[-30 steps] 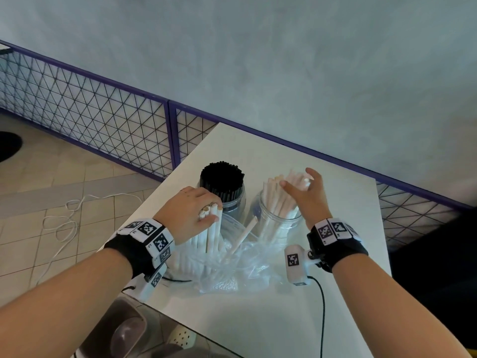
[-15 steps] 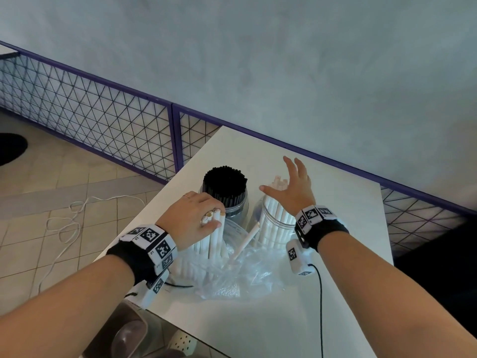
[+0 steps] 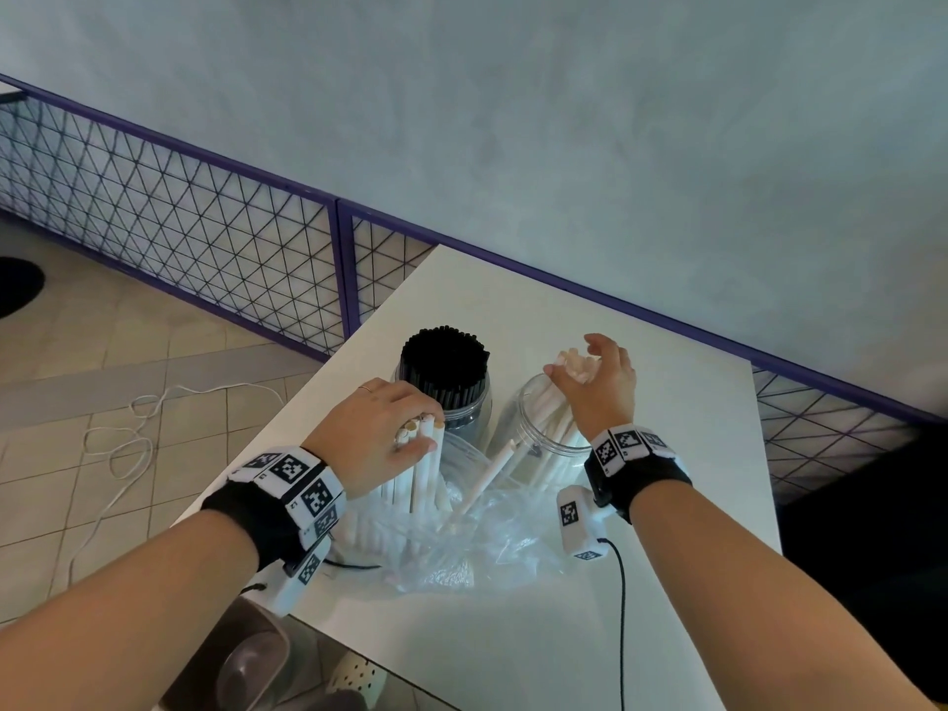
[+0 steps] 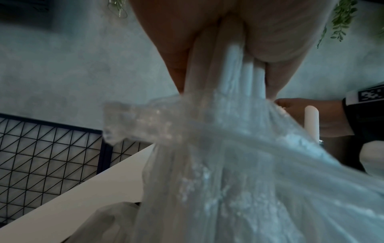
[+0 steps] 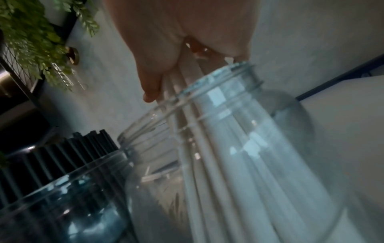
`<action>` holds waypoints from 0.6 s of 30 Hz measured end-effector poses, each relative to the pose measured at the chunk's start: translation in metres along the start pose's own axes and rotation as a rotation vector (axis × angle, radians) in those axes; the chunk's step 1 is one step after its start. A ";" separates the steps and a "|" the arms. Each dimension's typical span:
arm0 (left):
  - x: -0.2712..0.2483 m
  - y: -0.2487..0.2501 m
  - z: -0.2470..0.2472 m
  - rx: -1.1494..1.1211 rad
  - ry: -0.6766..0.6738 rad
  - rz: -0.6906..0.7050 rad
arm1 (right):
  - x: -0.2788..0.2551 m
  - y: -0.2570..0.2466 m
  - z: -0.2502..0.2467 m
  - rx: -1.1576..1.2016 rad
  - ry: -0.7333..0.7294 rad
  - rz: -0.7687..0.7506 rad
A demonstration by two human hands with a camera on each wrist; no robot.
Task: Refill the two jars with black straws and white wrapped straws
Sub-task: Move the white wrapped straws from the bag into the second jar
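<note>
Two clear jars stand on the white table [image 3: 513,649]. The left jar [image 3: 464,418] is packed with black straws [image 3: 444,361] [image 5: 68,148]. The right jar [image 3: 533,433] [image 5: 249,131] holds white wrapped straws that lean to the far right. My right hand [image 3: 579,366] [image 5: 197,62] is above its mouth, thumb and fingers curled round the tops of those straws. My left hand [image 3: 420,433] [image 4: 224,65] grips a bundle of white wrapped straws [image 3: 423,479] standing upright in a crumpled clear plastic bag [image 3: 461,546] [image 4: 228,164]. One loose white straw [image 3: 492,474] leans in the bag.
A purple-framed wire mesh fence [image 3: 205,233] runs behind the table's left and far edges, with a grey wall behind it. A white cable [image 3: 118,443] lies on the tiled floor at left. A bin [image 3: 246,659] sits below the table's near edge. A black cord [image 3: 620,608] hangs from my right wrist.
My right hand was spread open over the white straws in the jar and now curls round their tops. My left hand keeps its grip on the bundle in the bag.
</note>
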State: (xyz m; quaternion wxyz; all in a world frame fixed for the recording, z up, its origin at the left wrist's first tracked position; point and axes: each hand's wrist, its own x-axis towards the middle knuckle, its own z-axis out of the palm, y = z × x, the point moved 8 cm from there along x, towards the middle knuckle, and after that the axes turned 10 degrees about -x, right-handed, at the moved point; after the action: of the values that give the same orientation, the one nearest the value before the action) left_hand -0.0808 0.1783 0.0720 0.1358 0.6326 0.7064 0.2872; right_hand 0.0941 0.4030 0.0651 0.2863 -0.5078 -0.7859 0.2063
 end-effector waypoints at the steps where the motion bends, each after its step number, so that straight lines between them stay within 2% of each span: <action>1: 0.000 0.000 0.000 -0.003 0.001 0.003 | 0.001 0.001 0.000 0.010 -0.011 -0.010; 6: -0.001 0.002 0.000 -0.007 0.001 0.006 | 0.008 -0.008 -0.005 -0.014 -0.037 -0.117; 11: -0.002 0.003 -0.001 -0.010 0.009 0.005 | 0.010 -0.013 0.016 -0.369 -0.239 -0.279; 16: -0.003 0.001 0.000 -0.012 -0.002 -0.016 | 0.022 -0.028 0.007 -0.331 -0.145 -0.344; 18: -0.002 0.000 -0.001 -0.003 0.002 -0.018 | 0.025 -0.027 0.013 -0.422 -0.193 -0.327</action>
State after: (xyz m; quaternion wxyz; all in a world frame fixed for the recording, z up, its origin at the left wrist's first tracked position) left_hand -0.0809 0.1760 0.0726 0.1386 0.6257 0.7118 0.2874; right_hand 0.0596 0.4145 0.0777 0.1276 -0.4004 -0.9067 0.0368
